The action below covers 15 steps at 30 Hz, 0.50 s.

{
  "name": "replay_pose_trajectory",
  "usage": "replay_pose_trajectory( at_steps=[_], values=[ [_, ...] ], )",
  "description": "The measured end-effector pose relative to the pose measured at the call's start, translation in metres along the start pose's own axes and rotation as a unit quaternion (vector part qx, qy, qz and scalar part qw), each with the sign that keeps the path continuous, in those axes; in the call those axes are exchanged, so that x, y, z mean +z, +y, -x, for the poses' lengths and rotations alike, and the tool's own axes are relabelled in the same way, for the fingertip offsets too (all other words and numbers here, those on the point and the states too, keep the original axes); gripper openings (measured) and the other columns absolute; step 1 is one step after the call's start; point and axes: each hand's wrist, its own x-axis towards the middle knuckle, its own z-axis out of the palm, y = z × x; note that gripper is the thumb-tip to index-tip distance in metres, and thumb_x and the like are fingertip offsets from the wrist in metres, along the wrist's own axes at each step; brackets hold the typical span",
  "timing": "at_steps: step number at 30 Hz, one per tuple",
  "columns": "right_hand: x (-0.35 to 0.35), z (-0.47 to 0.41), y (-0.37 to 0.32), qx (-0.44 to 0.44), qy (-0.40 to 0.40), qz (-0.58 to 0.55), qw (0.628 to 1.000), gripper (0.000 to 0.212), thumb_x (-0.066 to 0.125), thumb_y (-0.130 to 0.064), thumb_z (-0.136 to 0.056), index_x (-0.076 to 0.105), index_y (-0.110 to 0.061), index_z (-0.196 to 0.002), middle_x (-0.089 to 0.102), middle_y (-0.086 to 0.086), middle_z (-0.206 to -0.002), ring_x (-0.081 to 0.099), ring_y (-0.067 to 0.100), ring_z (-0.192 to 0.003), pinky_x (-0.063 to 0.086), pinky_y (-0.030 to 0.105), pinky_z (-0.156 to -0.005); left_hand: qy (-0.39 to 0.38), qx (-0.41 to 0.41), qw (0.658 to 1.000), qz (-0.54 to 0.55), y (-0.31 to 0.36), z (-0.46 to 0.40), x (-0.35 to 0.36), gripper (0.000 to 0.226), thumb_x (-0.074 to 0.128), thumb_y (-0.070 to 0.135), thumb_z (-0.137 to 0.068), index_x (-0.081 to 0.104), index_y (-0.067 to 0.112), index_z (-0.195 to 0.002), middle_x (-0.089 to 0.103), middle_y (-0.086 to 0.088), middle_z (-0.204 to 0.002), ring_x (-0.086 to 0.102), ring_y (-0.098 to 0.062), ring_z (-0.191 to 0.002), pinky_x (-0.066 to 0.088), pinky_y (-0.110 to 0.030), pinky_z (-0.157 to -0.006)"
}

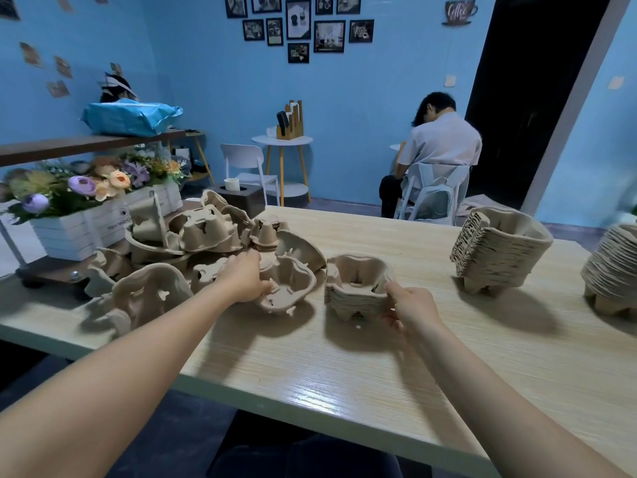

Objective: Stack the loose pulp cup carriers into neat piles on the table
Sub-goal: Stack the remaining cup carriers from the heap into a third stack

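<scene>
A heap of loose brown pulp cup carriers covers the left end of the wooden table. My left hand grips the near-left rim of one loose carrier at the heap's right edge. To its right stands a short pile of nested carriers. My right hand holds that short pile at its right side, thumb on the rim. Two tall finished piles stand further right, one whole in view and one cut by the frame edge.
A white crate of artificial flowers sits on a low cart behind the heap. A person sits on a white chair beyond the table's far edge, back turned. A round side table and another chair stand by the blue wall.
</scene>
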Motion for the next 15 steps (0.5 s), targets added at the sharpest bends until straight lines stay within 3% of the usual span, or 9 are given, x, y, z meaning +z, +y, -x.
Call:
replay_pose_trajectory(
  at_steps=[2, 4, 10, 13, 15],
  values=[
    [0.0, 0.001, 0.0, 0.0, -0.002, -0.001, 1.0, 0.028, 0.062, -0.02, -0.084, 0.052, -0.008, -0.06, 0.05, 0.011, -0.062, 0.054, 0.031, -0.068, 0.043, 0.039, -0.069, 0.013, 0.02, 0.999, 0.035, 0.001, 0.003, -0.004, 0.026, 0.064, 0.036, -0.084, 0.051, 0.013, -0.085, 0.06, -0.01, -0.096, 0.055, -0.03, -0.094, 0.042, -0.037, -0.076],
    [0.0, 0.002, -0.001, 0.0, -0.001, -0.006, 1.0, 0.029, 0.062, -0.021, -0.084, 0.052, -0.008, -0.061, 0.05, 0.011, -0.062, 0.053, 0.031, -0.068, 0.042, 0.039, -0.069, 0.022, 0.045, 0.993, 0.109, 0.002, 0.008, -0.011, 0.03, 0.06, 0.032, -0.089, 0.047, 0.012, -0.07, 0.056, -0.007, -0.074, 0.054, -0.026, -0.074, 0.037, -0.034, -0.062],
    [0.003, 0.005, -0.001, -0.001, -0.006, -0.008, 1.0, 0.03, 0.061, -0.021, -0.085, 0.051, -0.008, -0.06, 0.05, 0.011, -0.061, 0.053, 0.031, -0.069, 0.041, 0.038, -0.069, 0.138, 0.057, 0.941, 0.303, 0.013, 0.023, -0.05, 0.03, 0.05, 0.029, -0.096, 0.051, 0.009, -0.072, 0.044, 0.001, -0.061, 0.039, -0.015, -0.055, 0.03, -0.028, -0.052],
    [0.004, 0.007, -0.002, 0.002, -0.01, -0.007, 1.0, 0.032, 0.061, -0.021, -0.084, 0.05, -0.008, -0.058, 0.049, 0.011, -0.059, 0.053, 0.031, -0.069, 0.042, 0.04, -0.068, 0.086, 0.021, 0.897, 0.433, 0.027, 0.027, -0.061, 0.029, 0.047, 0.027, -0.098, 0.062, 0.003, -0.091, 0.055, -0.004, -0.071, 0.044, -0.014, -0.057, 0.041, -0.03, -0.061],
    [0.005, 0.009, -0.004, 0.004, -0.014, -0.005, 1.0, 0.032, 0.061, -0.022, -0.084, 0.052, -0.008, -0.057, 0.05, 0.013, -0.058, 0.055, 0.033, -0.068, 0.042, 0.041, -0.068, 0.037, 0.018, 0.876, 0.481, 0.042, 0.032, -0.062, 0.024, 0.048, 0.018, -0.097, 0.064, 0.005, -0.085, 0.058, -0.003, -0.073, 0.045, -0.01, -0.057, 0.044, -0.022, -0.059]
  ],
)
